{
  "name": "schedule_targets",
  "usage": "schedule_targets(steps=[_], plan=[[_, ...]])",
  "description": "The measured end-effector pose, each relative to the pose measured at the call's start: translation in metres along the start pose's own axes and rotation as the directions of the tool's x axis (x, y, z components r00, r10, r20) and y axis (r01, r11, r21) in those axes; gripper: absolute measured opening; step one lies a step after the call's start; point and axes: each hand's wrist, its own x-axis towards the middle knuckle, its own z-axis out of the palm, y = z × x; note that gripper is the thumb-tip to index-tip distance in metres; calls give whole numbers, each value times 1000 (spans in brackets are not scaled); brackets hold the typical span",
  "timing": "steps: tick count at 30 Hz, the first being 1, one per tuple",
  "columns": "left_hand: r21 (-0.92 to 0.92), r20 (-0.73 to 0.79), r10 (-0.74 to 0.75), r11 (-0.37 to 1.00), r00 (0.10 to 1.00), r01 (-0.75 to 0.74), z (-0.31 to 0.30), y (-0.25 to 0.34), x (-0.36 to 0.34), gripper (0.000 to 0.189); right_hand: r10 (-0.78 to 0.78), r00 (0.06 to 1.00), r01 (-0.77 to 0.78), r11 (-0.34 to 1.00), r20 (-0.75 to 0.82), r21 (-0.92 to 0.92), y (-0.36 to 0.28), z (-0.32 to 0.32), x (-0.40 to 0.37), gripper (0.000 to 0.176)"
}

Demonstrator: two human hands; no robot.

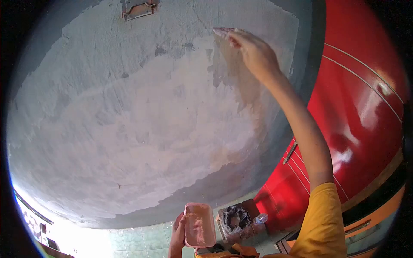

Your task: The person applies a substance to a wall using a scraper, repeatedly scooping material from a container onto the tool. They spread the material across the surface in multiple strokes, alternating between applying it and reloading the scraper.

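Note:
My right hand (254, 52) is raised to the upper part of a grey wall (146, 124), its fingers closed around a putty scraper (222, 31). The scraper is seen nearly edge-on, smeared whitish pink, with its edge at the wall. Pale, patchy filler covers much of the wall, and a brownish shadow falls below the hand. Low in the view, my left hand (177, 233) grips the left side of a pink rectangular plastic tub (212, 221). Pinkish-white paste smears the inside of the tub.
A glossy red door (352, 107) with a handle (290, 153) stands to the right. A metal fitting (138, 9) sticks out of the wall at the top. On the pale green tiled floor (142, 239) are a black plastic bag (235, 218) and a clear plastic item (260, 219).

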Motion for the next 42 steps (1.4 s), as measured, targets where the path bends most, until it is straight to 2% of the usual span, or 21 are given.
schedule_targets(steps=[2, 3, 5, 6, 9, 10, 12, 15, 16, 18, 19, 21, 25, 26, 28, 29, 32, 35, 38, 41, 42], plan=[[63, -38, 32, 998, 999, -29, 0, 4, -1, 57, 116, 979, -110, 993, 168, -46, -31, 2, -31, 37], [45, -55, 26, 999, 998, -23, -6, 4, 0, 58, 183, 915, -219, 974, 360, 61, -46, 3, -54, 38], [-5, -86, 5, 1000, 996, -5, -10, -5, -3, 59, 101, 908, -135, 989, 408, 55, -68, 13, -124, 36], [-15, -61, -7, 1000, 998, 6, -3, 6, -10, 60, -32, 960, 51, 997, 279, -62, -78, 17, -153, 33], [44, -95, -8, 999, 995, 13, -8, 3, -11, 59, 117, 879, -208, 967, 462, 151, -84, -9, -124, 30], [52, -84, 5, 999, 996, -1, -13, 2, -9, 58, 207, 888, -349, 885, 411, 308, -84, -17, -91, 31], [57, -61, 28, 998, 998, -25, -19, -5, -5, 57, 324, 825, -313, 944, 464, -102, -74, -31, -25, 34], [-12, -52, -9, 1000, 999, 9, -9, 6, -7, 53, 98, 985, -95, 995, 139, -30, -53, 5, 2, 45], [32, -72, -4, 999, 997, 6, -5, 5, -11, 52, 60, 973, -28, 989, 223, -145, -61, 21, -13, 51], [133, -104, 56, 990, 993, -42, -9, 6, -6, 52, 14, 972, 15, 992, 236, -121, -96, 42, -65, 57], [345, -38, 153, 929, 988, -130, -37, -12, 4, 52, -34, 965, 68, 990, 260, -124, -111, 50, -99, 57], [415, -35, 190, 896, 981, -158, -39, -22, 4, 52, -66, 936, 97, 993, 347, -72, -134, 41, -153, 56], [175, -69, 94, 981, 993, -81, -18, -5, -5, 52, 67, 915, -132, 982, 398, 138, -117, 5, -105, 51], [125, -63, 70, 990, 996, -62, -16, 0, -5, 52, 166, 902, -220, 971, 399, 94, -107, -3, -72, 49], [80, -51, 45, 996, 998, -41, -15, 6, -7, 52, 203, 937, -226, 973, 283, 49, -77, -8, -4, 48], [70, -45, 39, 997, 998, -36, -15, 8, -7, 52, 137, 976, -146, 989, 168, 39, -67, -7, 13, 47], [53, -48, 43, 998, 998, -41, -12, 14, -10, 52, -108, 990, 114, 991, 89, -70, -78, 28, -18, 43], [-33, -53, 81, 996, 995, -83, -16, 13, -9, 50, -112, 960, 116, 993, 256, -2, -121, 31, -93, 40], [-130, -59, 33, 991, 998, -41, -23, 10, -12, 48, -73, 879, -23, 980, 472, 195, -134, 16, -113, 36], [-147, -52, 14, 989, 999, -21, -33, 2, -8, 52, 167, 864, -308, 922, 475, 234, -120, -7, -39, 37], [-164, -43, 12, 986, 999, -19, -31, 6, -7, 52, 140, 919, -222, 957, 369, 189, -110, 1, -31, 37]])
